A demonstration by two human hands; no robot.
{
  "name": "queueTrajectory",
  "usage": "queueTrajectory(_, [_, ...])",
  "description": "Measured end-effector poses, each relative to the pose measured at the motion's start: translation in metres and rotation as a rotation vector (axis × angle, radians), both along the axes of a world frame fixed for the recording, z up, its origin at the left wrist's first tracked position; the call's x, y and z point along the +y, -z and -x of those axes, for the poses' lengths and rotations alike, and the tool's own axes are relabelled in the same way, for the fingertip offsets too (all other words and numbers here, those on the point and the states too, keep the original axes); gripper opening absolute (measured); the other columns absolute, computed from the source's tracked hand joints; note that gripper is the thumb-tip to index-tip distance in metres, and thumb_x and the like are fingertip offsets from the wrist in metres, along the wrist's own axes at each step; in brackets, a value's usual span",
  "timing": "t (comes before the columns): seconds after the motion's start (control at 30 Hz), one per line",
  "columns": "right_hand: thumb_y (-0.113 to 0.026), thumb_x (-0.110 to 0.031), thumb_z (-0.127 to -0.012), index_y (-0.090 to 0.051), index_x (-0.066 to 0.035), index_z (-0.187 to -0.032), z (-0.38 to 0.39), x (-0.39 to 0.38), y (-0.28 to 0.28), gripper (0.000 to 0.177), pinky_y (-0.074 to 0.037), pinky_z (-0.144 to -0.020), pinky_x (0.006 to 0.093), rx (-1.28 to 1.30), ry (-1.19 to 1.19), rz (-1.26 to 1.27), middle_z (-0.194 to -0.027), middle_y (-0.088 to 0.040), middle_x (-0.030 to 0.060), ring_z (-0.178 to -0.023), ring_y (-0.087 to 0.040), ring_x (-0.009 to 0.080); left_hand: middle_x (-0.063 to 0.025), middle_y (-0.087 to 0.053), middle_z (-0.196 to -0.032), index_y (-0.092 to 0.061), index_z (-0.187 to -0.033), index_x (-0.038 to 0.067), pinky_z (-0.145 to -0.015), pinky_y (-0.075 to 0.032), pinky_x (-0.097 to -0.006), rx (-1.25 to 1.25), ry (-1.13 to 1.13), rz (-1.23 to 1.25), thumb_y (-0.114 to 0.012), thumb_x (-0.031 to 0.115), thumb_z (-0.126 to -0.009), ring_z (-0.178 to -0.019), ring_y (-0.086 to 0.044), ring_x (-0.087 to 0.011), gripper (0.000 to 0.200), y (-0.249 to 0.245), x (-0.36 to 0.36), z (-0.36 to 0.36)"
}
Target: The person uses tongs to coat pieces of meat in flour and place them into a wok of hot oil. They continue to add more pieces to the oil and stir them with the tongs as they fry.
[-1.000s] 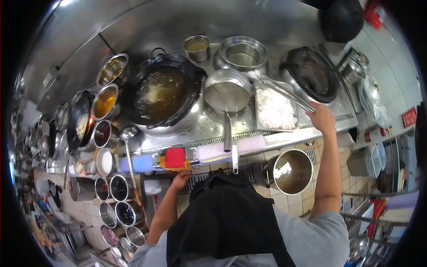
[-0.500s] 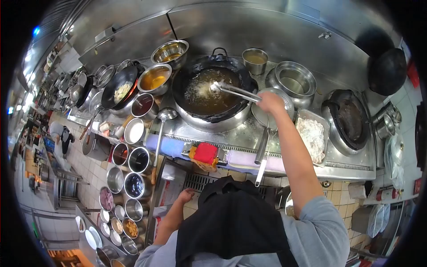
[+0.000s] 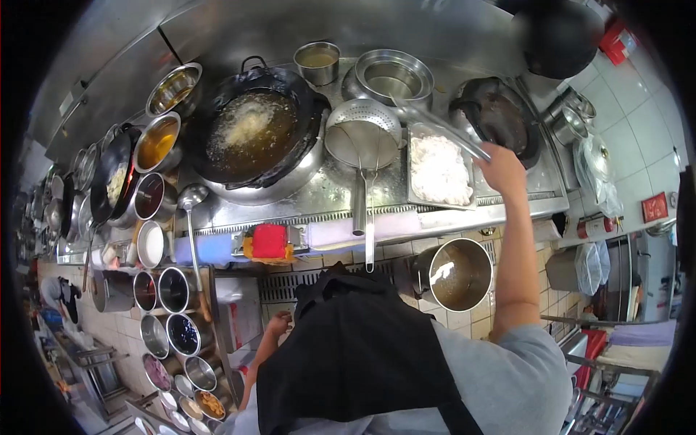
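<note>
My right hand point(image 3: 500, 170) is closed round the handle end of metal tongs point(image 3: 457, 135). They reach left over a metal tray point(image 3: 473, 208) of white-coated food pieces point(image 3: 438, 171); nothing shows clearly in their tips. Bubbling oil point(image 3: 272, 148) fills a large black wok point(image 3: 210, 174) on the left, with a pale frothy patch of frying food point(image 3: 248, 123). A strainer point(image 3: 365, 134) rests between wok and tray. Low at my left side, my left hand point(image 3: 278, 322) hangs with curled fingers, nothing visible in it.
A steel pot point(image 3: 470, 304) stands below the counter by my right arm. Behind the tray are a round steel pot point(image 3: 417, 72) and a second dark wok point(image 3: 500, 123). A ladle point(image 3: 193, 196) lies left of the wok. Several sauce containers point(image 3: 174, 288) line the left side.
My right hand has moved with the tongs from above the wok rightward to the tray. The pale piece at the tong tips is gone from there. The camera view has turned right.
</note>
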State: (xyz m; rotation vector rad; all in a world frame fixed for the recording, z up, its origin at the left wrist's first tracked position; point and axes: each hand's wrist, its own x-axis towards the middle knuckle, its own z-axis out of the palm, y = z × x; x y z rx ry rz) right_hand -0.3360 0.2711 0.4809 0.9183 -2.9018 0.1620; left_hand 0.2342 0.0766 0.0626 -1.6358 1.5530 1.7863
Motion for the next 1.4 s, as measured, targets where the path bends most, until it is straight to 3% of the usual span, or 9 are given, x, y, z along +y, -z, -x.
queueTrajectory(0.17, [-0.064, -0.026, -0.074, -0.063, -0.011, -0.091, -0.001, 0.062, 0.008, 0.023, -0.049, -0.072, 0.0424, 0.055, -0.013, -0.388, -0.086, -0.064, 0.0149, -0.084, -0.062, 0.0324, -0.0059, -0.063, -0.084, -0.059, -0.105, 0.002, -0.057, -0.047, -0.0296, 0.242, 0.654, 0.426, -0.056, 0.019, -0.08, -0.067, -0.06, -0.0183, 0.03, 0.037, -0.056, 0.021])
queueTrajectory(0.23, [-0.066, -0.025, -0.073, -0.063, -0.011, -0.094, -0.007, 0.063, 0.014, 0.025, -0.049, -0.073, 0.0427, 0.024, -0.015, -0.424, -0.087, -0.064, 0.0153, -0.086, -0.062, 0.0323, -0.0054, -0.062, -0.08, -0.059, -0.104, 0.001, -0.06, -0.047, -0.0278, 0.003, 0.306, 0.205, -0.056, 0.018, -0.081, -0.065, -0.058, -0.0161, 0.028, 0.019, -0.067, 0.062])
queueTrajectory(0.33, [-0.065, -0.023, -0.072, -0.062, -0.012, -0.093, 0.017, 0.068, 0.067, 0.024, -0.05, -0.069, 0.0433, 0.042, -0.071, -0.452, -0.085, -0.063, 0.0156, -0.083, -0.062, 0.0328, -0.0059, -0.062, -0.082, -0.059, -0.105, 0.002, -0.061, -0.046, -0.0275, 0.205, 0.141, 0.124, -0.054, 0.017, -0.082, -0.065, -0.057, -0.0137, 0.027, 0.004, -0.066, 0.097])
queueTrajectory(0.43, [-0.062, -0.023, -0.075, -0.061, -0.012, -0.092, 0.038, 0.06, 0.096, 0.021, -0.05, -0.066, 0.0437, 0.127, -0.05, -0.436, -0.086, -0.063, 0.0151, -0.079, -0.063, 0.0328, -0.0064, -0.062, -0.083, -0.058, -0.106, 0.001, -0.059, -0.047, -0.0277, 0.125, 0.303, 0.18, -0.055, 0.019, -0.083, -0.065, -0.056, -0.0123, 0.029, -0.044, -0.057, 0.129])
queueTrajectory(0.67, [-0.06, -0.029, -0.079, -0.065, -0.013, -0.091, 0.074, 0.123, 0.061, 0.02, -0.051, -0.065, 0.0429, 0.111, 0.099, -0.353, -0.084, -0.065, 0.013, -0.079, -0.064, 0.0316, -0.0071, -0.064, -0.083, -0.06, -0.107, 0.004, -0.061, -0.049, -0.0287, 0.049, 0.308, 0.137, -0.058, 0.024, -0.082, -0.068, -0.06, -0.0146, 0.031, -0.039, -0.042, 0.125])
queueTrajectory(0.83, [-0.065, -0.028, -0.075, -0.06, -0.016, -0.109, 0.054, 0.122, 0.042, 0.037, -0.047, -0.08, 0.0431, -0.012, 0.15, -0.253, -0.101, -0.062, 0.0151, -0.094, -0.059, 0.0331, -0.0078, -0.064, -0.083, -0.06, -0.106, 0.003, -0.059, -0.049, -0.0295, 0.002, 0.324, 0.176, -0.058, 0.026, -0.082, -0.065, -0.061, -0.0162, 0.033, -0.009, -0.028, 0.1])
queueTrajectory(1.07, [-0.065, -0.025, -0.074, -0.065, -0.01, -0.093, 0.047, 0.062, 0.045, 0.025, -0.05, -0.073, 0.0416, -0.006, -0.207, -0.369, -0.09, -0.065, 0.0144, -0.087, -0.063, 0.0309, -0.008, -0.064, -0.083, -0.059, -0.106, 0.003, -0.057, -0.048, -0.0281, 0.023, 0.278, 0.16, -0.057, 0.025, -0.082, -0.065, -0.061, -0.015, 0.033, -0.036, -0.012, 0.121])
queueTrajectory(1.2, [-0.058, -0.017, -0.072, -0.068, -0.009, -0.081, 0.054, 0.033, 0.085, 0.015, -0.052, -0.064, 0.0407, 0.103, -0.282, -0.432, -0.08, -0.066, 0.0147, -0.075, -0.065, 0.0299, -0.0079, -0.064, -0.082, -0.059, -0.107, 0.003, -0.06, -0.048, -0.0284, 0.127, 0.236, 0.184, -0.057, 0.025, -0.082, -0.067, -0.061, -0.0149, 0.033, -0.004, -0.017, 0.123])
queueTrajectory(1.4, [-0.066, -0.027, -0.073, -0.065, -0.014, -0.096, 0.042, 0.076, 0.004, 0.027, -0.049, -0.075, 0.0423, 0.028, -0.02, -0.362, -0.093, -0.065, 0.012, -0.089, -0.061, 0.0304, -0.0091, -0.064, -0.083, -0.059, -0.106, 0.003, -0.067, -0.049, -0.0298, 0.194, 0.152, 0.195, -0.059, 0.026, -0.081, -0.071, -0.061, -0.017, 0.034, 0.004, -0.005, 0.108])
